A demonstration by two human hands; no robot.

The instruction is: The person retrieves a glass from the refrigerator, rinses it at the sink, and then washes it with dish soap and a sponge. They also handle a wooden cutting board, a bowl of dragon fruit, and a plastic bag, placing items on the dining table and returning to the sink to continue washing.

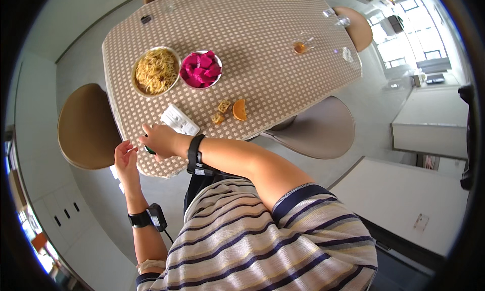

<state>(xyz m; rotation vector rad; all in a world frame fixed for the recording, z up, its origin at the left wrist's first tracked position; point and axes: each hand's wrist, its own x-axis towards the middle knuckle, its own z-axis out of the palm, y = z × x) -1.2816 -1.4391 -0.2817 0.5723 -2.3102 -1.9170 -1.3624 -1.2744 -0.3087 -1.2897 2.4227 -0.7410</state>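
Observation:
My right hand is over the near left corner of the checked tablecloth. Its fingers are curled around a small dark green object, mostly hidden under the palm. Beside it, just past the table edge, my left hand is raised with fingers apart and nothing visible in it. Close to the right wrist lies a white rectangular pack. Farther in stand a bowl of noodles and a white bowl of magenta dragon fruit chunks, side by side.
Two small food pieces and an orange half-round piece lie near the front edge. A glass with amber liquid stands farther right. Chairs flank the table: a brown one at left, a grey-brown one at right.

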